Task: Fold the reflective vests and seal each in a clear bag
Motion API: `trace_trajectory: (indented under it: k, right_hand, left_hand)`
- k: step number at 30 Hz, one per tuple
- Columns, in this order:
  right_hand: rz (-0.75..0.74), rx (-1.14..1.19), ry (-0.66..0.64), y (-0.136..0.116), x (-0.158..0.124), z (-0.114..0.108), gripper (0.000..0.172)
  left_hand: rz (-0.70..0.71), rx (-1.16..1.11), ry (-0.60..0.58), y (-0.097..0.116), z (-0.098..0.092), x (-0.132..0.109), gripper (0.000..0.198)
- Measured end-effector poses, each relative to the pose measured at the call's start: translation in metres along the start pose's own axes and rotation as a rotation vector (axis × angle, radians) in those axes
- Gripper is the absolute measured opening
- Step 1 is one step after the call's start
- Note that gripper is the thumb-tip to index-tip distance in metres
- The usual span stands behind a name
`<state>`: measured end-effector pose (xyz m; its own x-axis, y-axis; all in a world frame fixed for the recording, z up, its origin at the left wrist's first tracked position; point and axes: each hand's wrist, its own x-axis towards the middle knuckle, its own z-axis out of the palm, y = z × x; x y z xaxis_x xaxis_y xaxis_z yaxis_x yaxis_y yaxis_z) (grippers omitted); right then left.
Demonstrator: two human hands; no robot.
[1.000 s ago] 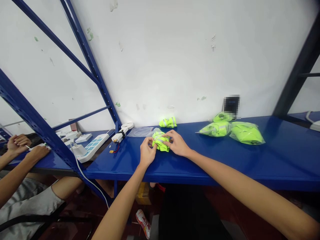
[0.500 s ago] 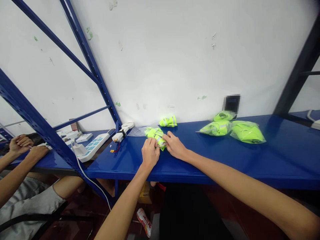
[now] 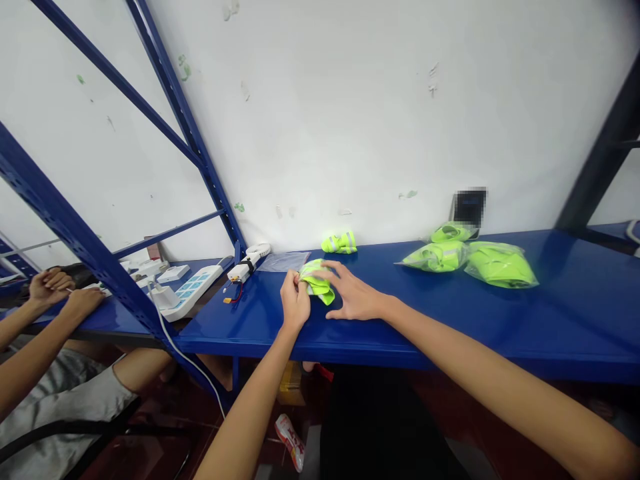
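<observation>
Neon-yellow folded vest (image 3: 317,285) is being pinched by the left hand (image 3: 294,303); the right hand (image 3: 354,298) is hovering open beside it. Loosened, the fold may be springing apart.

Both bare forearms reach up from below onto the counter (image 3: 450,320). Left hand (image 3: 294,305) is curled, fingertips pinched together at the counter's near edge. Right hand (image 3: 353,293) lies just beside it, palm down, fingers spread wide.
</observation>
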<state>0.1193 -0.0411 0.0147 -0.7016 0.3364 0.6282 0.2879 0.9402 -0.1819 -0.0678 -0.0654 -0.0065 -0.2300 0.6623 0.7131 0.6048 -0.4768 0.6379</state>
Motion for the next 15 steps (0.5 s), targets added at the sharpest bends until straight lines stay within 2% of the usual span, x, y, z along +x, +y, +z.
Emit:
trace_trajectory:
  k: [2, 6, 10, 12, 15]
  right_hand:
    - [-0.048, -0.034, -0.025, 0.003, 0.001, 0.001, 0.076]
    - [-0.03, -0.033, 0.041, 0.009, 0.002, 0.002, 0.055]
    - [0.046, 0.042, 0.13, 0.012, -0.001, -0.001, 0.064]
    - [0.1, 0.104, 0.181, 0.016, 0.0, -0.002, 0.062]
    - [0.206, 0.206, 0.279, 0.025, 0.002, -0.003, 0.04]
  left_hand:
    - [-0.016, -0.059, -0.01, 0.0, 0.0, 0.001, 0.016]
    - [0.011, -0.081, -0.023, 0.003, -0.002, 0.0, 0.012]
    - [0.053, -0.039, -0.077, 0.007, -0.003, -0.001, 0.017]
    - [0.003, -0.117, -0.093, 0.007, -0.003, -0.001, 0.02]
    - [-0.165, -0.361, -0.09, 0.006, 0.0, -0.002, 0.025]
